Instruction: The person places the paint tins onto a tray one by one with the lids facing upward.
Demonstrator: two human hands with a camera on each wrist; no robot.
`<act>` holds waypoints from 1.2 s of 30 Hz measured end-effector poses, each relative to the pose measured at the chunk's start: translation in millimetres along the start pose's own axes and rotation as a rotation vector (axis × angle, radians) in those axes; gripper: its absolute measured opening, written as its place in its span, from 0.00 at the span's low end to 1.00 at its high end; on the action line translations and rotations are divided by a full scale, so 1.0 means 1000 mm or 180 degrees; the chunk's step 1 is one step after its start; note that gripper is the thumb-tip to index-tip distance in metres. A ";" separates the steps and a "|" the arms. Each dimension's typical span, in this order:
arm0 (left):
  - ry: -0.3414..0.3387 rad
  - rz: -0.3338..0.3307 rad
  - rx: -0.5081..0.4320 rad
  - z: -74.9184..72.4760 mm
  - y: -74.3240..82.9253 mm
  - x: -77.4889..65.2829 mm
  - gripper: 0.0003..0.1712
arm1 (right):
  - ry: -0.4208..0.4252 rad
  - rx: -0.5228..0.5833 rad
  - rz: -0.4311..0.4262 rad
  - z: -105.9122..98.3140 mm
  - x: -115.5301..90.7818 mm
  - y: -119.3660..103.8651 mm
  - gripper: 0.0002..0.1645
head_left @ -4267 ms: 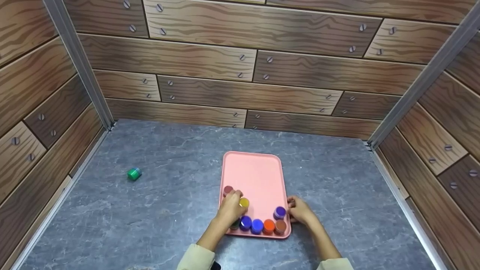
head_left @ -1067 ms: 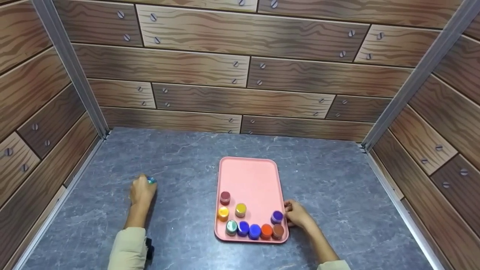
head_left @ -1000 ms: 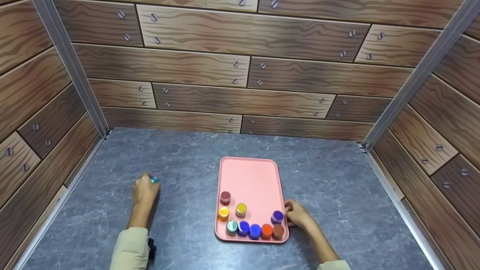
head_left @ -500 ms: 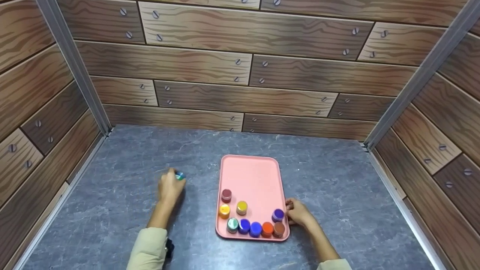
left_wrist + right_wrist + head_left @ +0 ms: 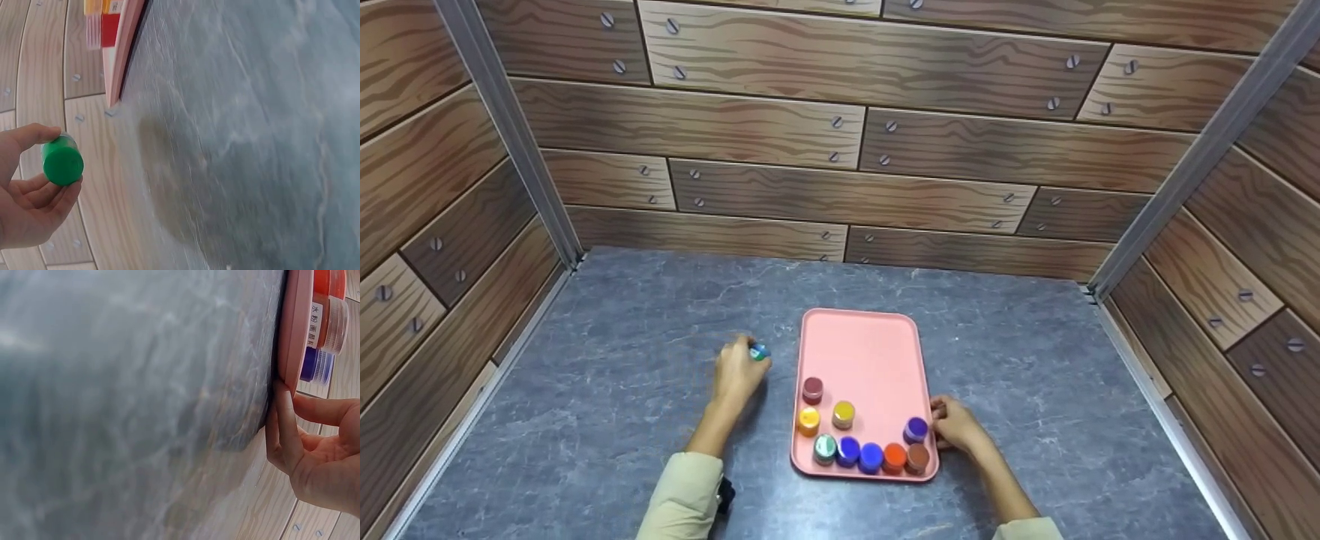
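Observation:
My left hand (image 5: 737, 373) pinches a small green paint jar (image 5: 63, 163) between thumb and fingers, just left of the pink tray (image 5: 864, 345). The wrist view shows the jar's green base facing the camera, held above the tabletop. My right hand (image 5: 958, 424) grips the tray's right rim, thumb on the upper side and fingers low against the outside (image 5: 288, 433). Along the tray's near edge stand a dark green jar (image 5: 825, 448), two blue ones, a red (image 5: 895, 457) and a brown (image 5: 917, 458). Behind them are purple (image 5: 916, 430), orange-yellow (image 5: 808, 421), yellow (image 5: 844, 414) and maroon (image 5: 813, 389) jars.
The far half of the tray is bare pink surface. Grey marbled tabletop (image 5: 585, 420) surrounds it. Wood-patterned walls (image 5: 765, 180) with metal corner posts (image 5: 529, 150) enclose the back and both sides.
My left hand let go of the yellow jar on the tray, picked up the green jar lying at the left, and carried it right, close to the tray. My right hand stays at the rim.

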State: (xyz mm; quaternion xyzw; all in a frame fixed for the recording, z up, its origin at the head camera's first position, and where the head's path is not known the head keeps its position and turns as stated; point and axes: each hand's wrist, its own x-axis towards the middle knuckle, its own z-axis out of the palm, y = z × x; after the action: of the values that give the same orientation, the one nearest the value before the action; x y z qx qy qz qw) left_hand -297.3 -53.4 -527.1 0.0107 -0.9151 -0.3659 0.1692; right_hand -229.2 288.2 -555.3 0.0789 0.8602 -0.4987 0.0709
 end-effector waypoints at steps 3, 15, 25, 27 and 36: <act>0.0005 0.0106 -0.0021 0.004 0.004 0.000 0.17 | -0.0019 0.0034 0.0011 0.000 0.000 -0.001 0.22; -0.0057 0.0208 -0.0143 0.022 0.016 -0.002 0.18 | -0.0003 0.0029 0.0004 0.001 0.000 0.000 0.21; -0.0133 0.0373 -0.0185 0.033 0.030 0.001 0.18 | -0.0004 -0.0004 -0.0021 -0.001 0.000 0.001 0.21; -0.0135 0.0445 -0.0235 0.036 0.033 0.002 0.17 | -0.0002 0.0004 -0.0027 -0.001 0.000 0.000 0.21; -0.0319 0.0478 -0.0133 0.045 0.044 0.004 0.19 | -0.0022 0.0037 -0.0019 0.000 -0.001 0.000 0.20</act>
State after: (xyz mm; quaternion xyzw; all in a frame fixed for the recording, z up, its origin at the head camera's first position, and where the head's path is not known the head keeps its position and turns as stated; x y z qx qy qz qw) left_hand -310.2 8.4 -526.4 -0.0798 -0.9128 -0.3713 0.1503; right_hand -228.6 288.0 -554.8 0.0751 0.8573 -0.5042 0.0719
